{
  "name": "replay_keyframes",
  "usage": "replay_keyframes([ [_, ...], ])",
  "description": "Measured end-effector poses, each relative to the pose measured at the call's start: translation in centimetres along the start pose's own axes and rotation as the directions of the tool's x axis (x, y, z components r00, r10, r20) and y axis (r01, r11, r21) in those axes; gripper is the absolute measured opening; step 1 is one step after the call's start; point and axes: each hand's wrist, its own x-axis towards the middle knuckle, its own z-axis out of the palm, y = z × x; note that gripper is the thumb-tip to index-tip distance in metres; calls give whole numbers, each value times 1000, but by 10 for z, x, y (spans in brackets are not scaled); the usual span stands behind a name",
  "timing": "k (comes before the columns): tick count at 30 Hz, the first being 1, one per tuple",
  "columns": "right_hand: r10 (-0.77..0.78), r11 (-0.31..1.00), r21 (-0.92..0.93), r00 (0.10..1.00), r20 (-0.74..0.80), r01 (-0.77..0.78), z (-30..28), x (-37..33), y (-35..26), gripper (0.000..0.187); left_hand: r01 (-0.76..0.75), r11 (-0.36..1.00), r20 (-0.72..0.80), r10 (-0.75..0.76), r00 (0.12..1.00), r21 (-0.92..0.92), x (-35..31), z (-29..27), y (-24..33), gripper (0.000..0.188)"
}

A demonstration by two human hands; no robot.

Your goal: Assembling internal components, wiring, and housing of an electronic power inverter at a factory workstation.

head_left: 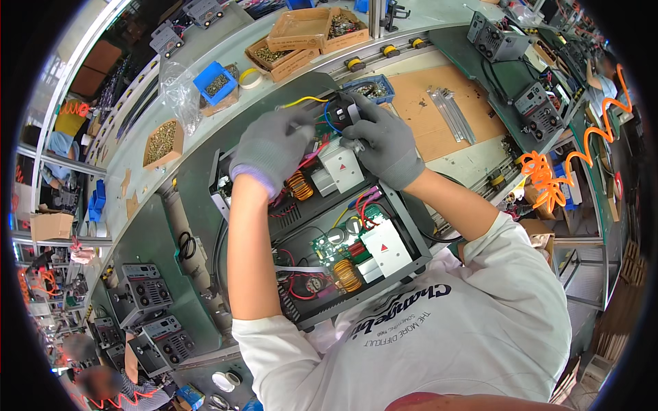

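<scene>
A person in a white short-sleeved shirt leans over a long green table (147, 236), seen from above the head, both forearms reaching up from the lower edge. Near the table's far left edge sits a small cardboard box of brass-coloured screws (163, 142), and just beyond it a blue bin of small parts (215, 79) beside a crumpled clear plastic bag (177, 89). At the near left edge stand several finished grey machine units with knobs (144, 291). In the middle of the table lie two open metal chassis side by side: the nearer chassis (356, 257) shows a green circuit board, copper-wound coils, red and black wires and a white block with a red triangle label. The farther chassis (301, 179) is the one under the hands. The left hand (272, 147), in a grey glove with a purple cuff, is pressed down with fingers curled over the wiring at the chassis's far left part; what it grips is hidden. Touching it almost, the right hand (387, 144), also grey-gloved, is closed around a small black part (340, 111) with yellow and blue wires, held above the chassis's far edge. Behind it sits a blue tray of screws (373, 88). Further right, a brown cardboard sheet (428, 120) carries a few metal strips (449, 109), and an orange coiled hose (548, 175) hangs past the table's right edge.
</scene>
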Motion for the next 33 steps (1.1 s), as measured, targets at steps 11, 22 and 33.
replay_keyframes([
  [11,-13,1000,18,1000,-29,13,2,1,-3,14,-353,909,-170,321,932,-221,-8,18,12,36],
  [22,-31,997,63,999,-28,33,3,-2,4,17,-368,909,-315,297,901,-195,12,35,1,14],
  [33,-28,973,229,994,106,3,-2,-4,8,19,-293,874,-378,441,814,388,25,42,-27,19],
])
